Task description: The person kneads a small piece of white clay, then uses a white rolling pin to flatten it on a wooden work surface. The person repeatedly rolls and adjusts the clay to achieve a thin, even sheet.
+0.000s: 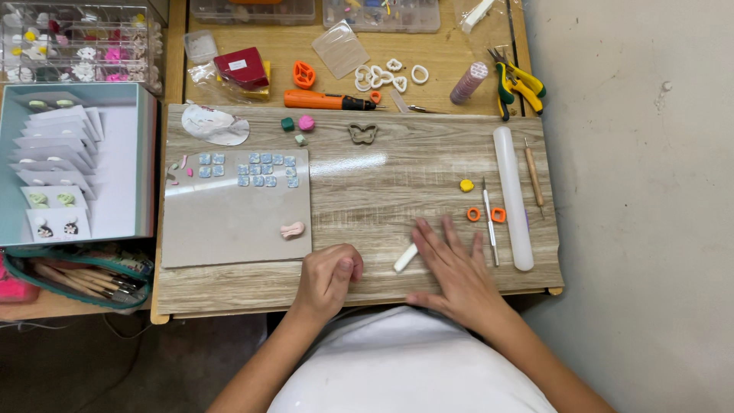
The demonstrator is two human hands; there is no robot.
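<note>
My left hand (pixel 327 277) rests as a loose fist on the wooden work board (pixel 397 183), just below the grey tile (pixel 229 222); whether it holds anything I cannot tell. My right hand (pixel 456 269) lies flat, fingers spread, on the board's front part. A small white clay roll (pixel 406 258) lies just left of its fingers, touching or nearly so. On the tile sit several small blue-patterned clay squares (pixel 260 170) and a pink clay bow shape (pixel 291 229).
To the right lie a clear acrylic roller (pixel 513 197), a metal needle tool (pixel 489 222), a wooden-handled tool (pixel 534 176), two orange ring cutters (pixel 486 215) and a yellow clay bit (pixel 466 185). An orange craft knife (pixel 329 100), cutters and pliers (pixel 516 82) sit behind. A box of cards (pixel 73 164) stands left.
</note>
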